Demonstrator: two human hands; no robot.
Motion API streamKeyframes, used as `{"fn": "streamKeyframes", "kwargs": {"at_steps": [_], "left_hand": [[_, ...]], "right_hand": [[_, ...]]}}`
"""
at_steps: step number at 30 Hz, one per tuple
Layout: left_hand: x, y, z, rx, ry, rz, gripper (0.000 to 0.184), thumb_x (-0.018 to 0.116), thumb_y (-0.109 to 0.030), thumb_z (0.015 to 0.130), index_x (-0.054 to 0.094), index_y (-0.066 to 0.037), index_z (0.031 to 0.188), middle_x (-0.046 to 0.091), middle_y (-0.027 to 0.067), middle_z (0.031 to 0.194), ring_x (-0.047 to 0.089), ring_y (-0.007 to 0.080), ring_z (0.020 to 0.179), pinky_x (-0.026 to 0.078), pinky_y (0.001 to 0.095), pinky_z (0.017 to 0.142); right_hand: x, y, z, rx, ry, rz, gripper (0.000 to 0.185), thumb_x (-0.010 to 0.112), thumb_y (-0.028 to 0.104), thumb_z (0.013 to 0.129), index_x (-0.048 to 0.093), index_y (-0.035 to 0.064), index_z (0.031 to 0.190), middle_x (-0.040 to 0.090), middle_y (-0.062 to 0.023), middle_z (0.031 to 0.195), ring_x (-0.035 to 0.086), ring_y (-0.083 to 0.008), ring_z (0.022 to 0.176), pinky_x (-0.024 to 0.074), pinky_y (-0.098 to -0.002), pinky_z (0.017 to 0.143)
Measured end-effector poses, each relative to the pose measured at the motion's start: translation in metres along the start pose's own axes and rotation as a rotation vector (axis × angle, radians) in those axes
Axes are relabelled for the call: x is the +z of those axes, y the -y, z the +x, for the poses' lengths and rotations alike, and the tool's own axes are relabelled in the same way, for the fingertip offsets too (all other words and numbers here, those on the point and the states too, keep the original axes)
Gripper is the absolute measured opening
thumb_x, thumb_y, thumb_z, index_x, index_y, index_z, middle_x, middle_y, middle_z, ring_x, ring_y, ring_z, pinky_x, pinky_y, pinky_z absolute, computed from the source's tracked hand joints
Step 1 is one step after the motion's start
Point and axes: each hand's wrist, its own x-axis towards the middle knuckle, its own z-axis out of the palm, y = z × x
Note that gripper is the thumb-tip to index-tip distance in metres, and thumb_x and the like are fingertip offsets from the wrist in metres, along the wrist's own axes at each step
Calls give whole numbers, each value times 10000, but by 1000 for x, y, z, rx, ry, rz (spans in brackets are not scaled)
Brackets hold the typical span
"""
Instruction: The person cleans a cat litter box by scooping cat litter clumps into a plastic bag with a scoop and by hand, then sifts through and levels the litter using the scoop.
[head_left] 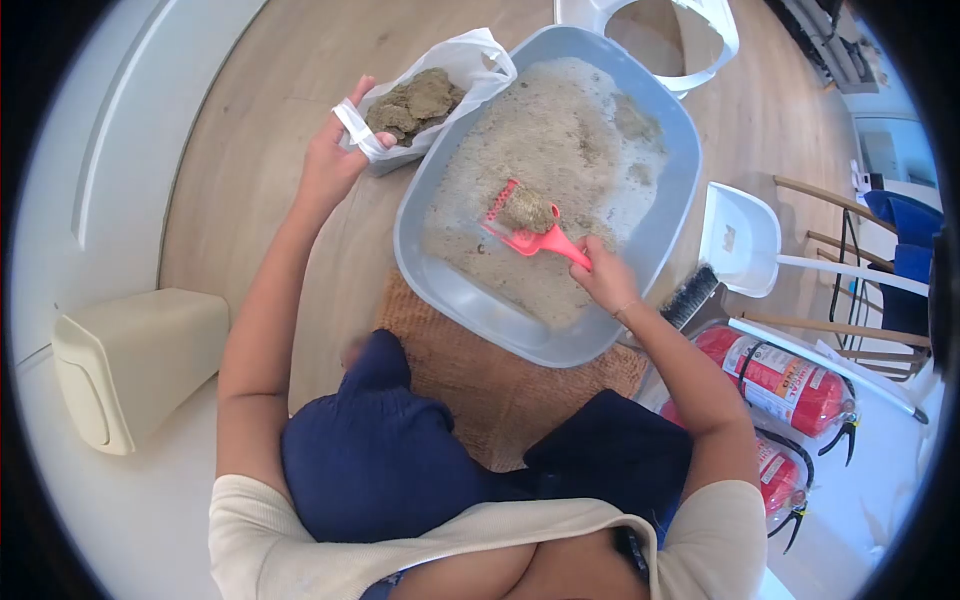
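My right hand (pixel 606 277) is closed around the handle of a pink slotted scoop (pixel 548 243). A clump of litter (pixel 524 211) lies in the scoop, over the sandy litter (pixel 520 130) inside a grey-blue tray (pixel 465 308). At the tray's upper left, my left hand (pixel 340 148) grips the handle loop of a white plastic bag (pixel 470 62), with the thumb and a finger through or beside the loop. Brown clumps (pixel 415 103) fill the bag's open mouth.
A brown mat (pixel 440 365) lies under the tray's near edge. Cream bin (pixel 150 355) at left; white frame (pixel 728 30) behind. At right are a white dustpan (pixel 742 240), a brush (pixel 692 297), red fire extinguishers (pixel 780 380) and blue chairs (pixel 905 235).
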Motion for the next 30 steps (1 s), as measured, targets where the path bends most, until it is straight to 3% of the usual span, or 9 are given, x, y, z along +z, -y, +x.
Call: {"fn": "streamKeyframes", "kwargs": {"at_steps": [3,6,16,19,22,24,25,28,30], "left_hand": [[2,-1,4,17,-17,15,706,719,-173,745,375,-15,1341,442,83,1349,408,180,1239,307,324,1023],[2,-5,5,11,15,76,691,716,-170,749,385,-19,1336,454,77,1336,411,180,1237,305,330,1025],[-2,-4,5,43,-19,45,661,732,-208,735,441,-32,1302,502,66,1289,441,178,1212,339,339,1000],[-9,-18,5,-120,82,97,657,724,-227,739,444,-46,1305,477,80,1319,425,190,1229,306,345,1034],[-19,-30,10,-312,115,298,663,753,-315,700,510,-12,1237,527,101,1266,520,227,1138,410,332,916],[-25,-27,13,-359,105,334,703,748,-276,713,444,-5,1286,451,146,1331,465,261,1200,373,336,969],[-25,-21,11,-359,103,333,703,748,-276,713,444,-5,1286,451,146,1331,465,261,1200,373,336,969],[-20,0,5,-46,48,345,758,733,-217,732,343,-3,1346,355,176,1391,369,281,1274,312,343,1030],[-18,4,2,7,16,352,813,717,-156,738,248,-6,1385,291,191,1419,284,270,1322,257,339,1070]], "right_hand": [[-24,8,-15,-62,-3,274,386,551,428,832,557,142,1091,635,-155,814,624,-332,785,471,-404,678],[-33,-2,-24,-66,-83,108,414,523,479,844,567,177,1124,641,-143,788,630,-321,748,478,-387,660],[-58,6,-23,-60,-157,105,422,545,511,818,600,203,1102,633,-123,694,630,-314,685,477,-387,625],[-72,17,-27,-9,-47,-6,417,546,502,821,603,194,1095,637,-118,716,629,-315,704,475,-388,640],[-87,33,-19,-41,-42,0,412,541,490,828,603,184,1096,640,-122,759,628,-308,739,472,-381,671],[-102,55,-14,-241,-86,137,415,533,476,838,601,157,1095,640,-141,810,624,-303,774,467,-375,697],[-111,69,-12,-243,-87,136,415,533,476,838,601,157,1095,640,-141,810,624,-303,774,467,-375,697],[-133,112,3,-316,-71,119,428,518,475,845,602,139,1096,644,-142,849,618,-309,797,462,-374,716],[-141,136,19,-354,-68,-19,418,538,435,860,600,82,1075,628,-102,811,597,-198,765,446,-311,717]]}}
